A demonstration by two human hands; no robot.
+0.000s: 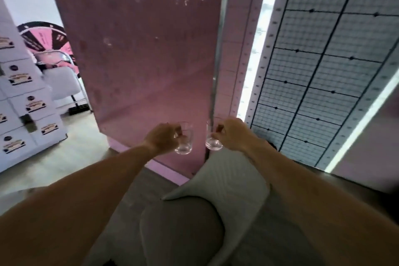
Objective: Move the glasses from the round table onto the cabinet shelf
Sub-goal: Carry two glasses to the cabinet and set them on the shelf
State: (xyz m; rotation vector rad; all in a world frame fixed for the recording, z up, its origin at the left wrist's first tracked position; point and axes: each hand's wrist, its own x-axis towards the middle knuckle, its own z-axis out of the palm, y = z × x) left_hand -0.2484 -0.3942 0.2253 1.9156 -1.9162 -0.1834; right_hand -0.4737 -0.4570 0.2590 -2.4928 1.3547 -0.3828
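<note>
Two clear drinking glasses are held up side by side in front of me. My left hand (161,138) grips the left glass (184,144) from its left side. My right hand (232,134) grips the right glass (213,141) from its right side. Both glasses are upright and look empty, a small gap apart. They hang in the air before a tall pink cabinet (142,54) with dark lettering at its top. To the right stand wire-grid shelves (319,75) lit by bright strips. The round table is out of view.
A white moulded chair (226,181) sits right below my arms. Stacked white boxes with labels (23,101) line the left side. A pink and black prize wheel (45,36) and a white seat stand at the back left. Pale floor (71,142) lies to the left.
</note>
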